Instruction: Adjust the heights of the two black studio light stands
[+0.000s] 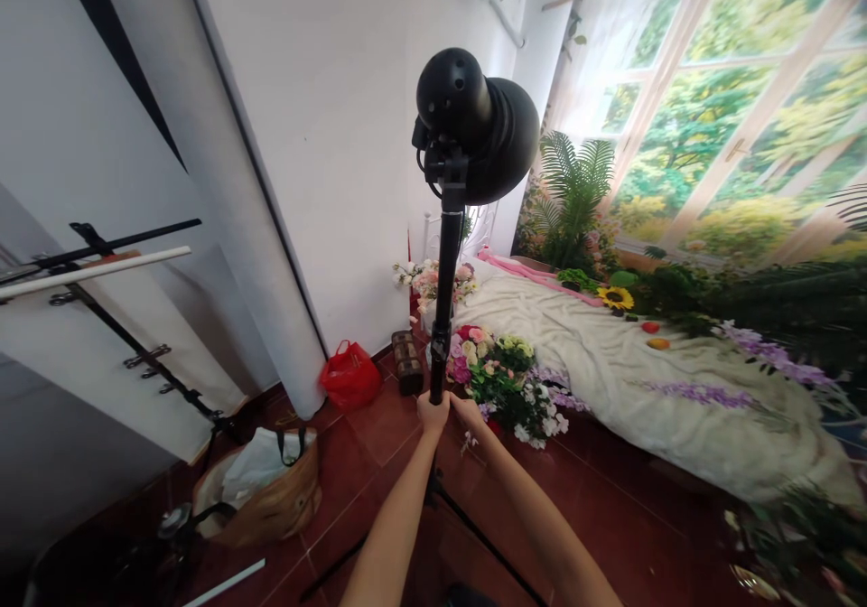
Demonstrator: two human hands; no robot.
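My left hand (433, 412) is closed round the black pole of a light stand (446, 273). Right beside it, my right hand (466, 410) is closed at the same pole, its fingertips partly hidden at the stand. On top of the pole sits a black studio lamp (474, 124) with a rounded housing and a wide dome, seen from behind. The stand is upright, and its dark legs (484, 535) spread over the floor below my forearms.
Artificial flowers (505, 372) cluster behind the stand. A bed with a cream blanket (610, 354) lies right, before a window backdrop (731, 110). Left are a red bag (350, 377), a small chest (406, 361), a woven basket (284, 494) and another black stand (135, 345) on red tiles.
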